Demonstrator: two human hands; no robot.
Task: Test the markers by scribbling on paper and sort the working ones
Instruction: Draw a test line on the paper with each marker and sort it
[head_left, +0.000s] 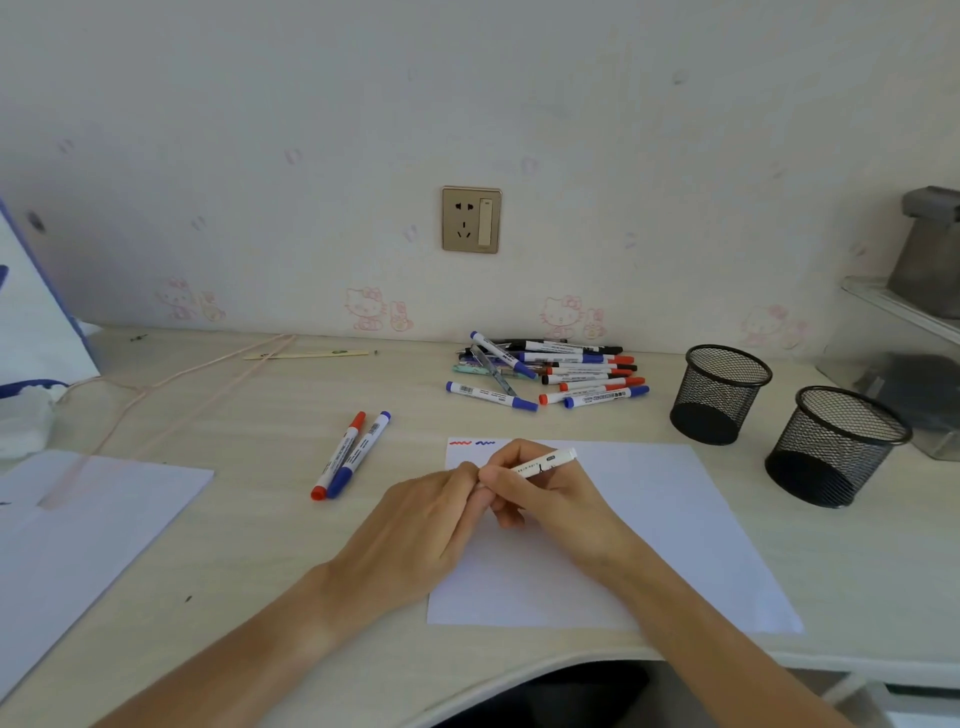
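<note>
While the right hand (545, 493) curls its fingers and thumb around the slim white cylindrical marker (545, 462) at frame centre, the left hand (431, 519) pinches the marker's near end, which is hidden between the fingertips, so its cap cannot be seen. The marker is held tilted above the flat white sheet of paper (649, 530), whose upper left corner carries one red and one blue wavy scribble (471, 443). Left of the sheet, a red-capped marker (338, 455) and a blue-capped marker (359, 453) lie side by side, touching, on the pale wood-grain desk (270, 415). A loose pile of white-barrelled markers (550, 374) with red, blue and black caps lies above centre. Two round black wire-mesh cups (779, 421) stand upright at the right, near each other.
</note>
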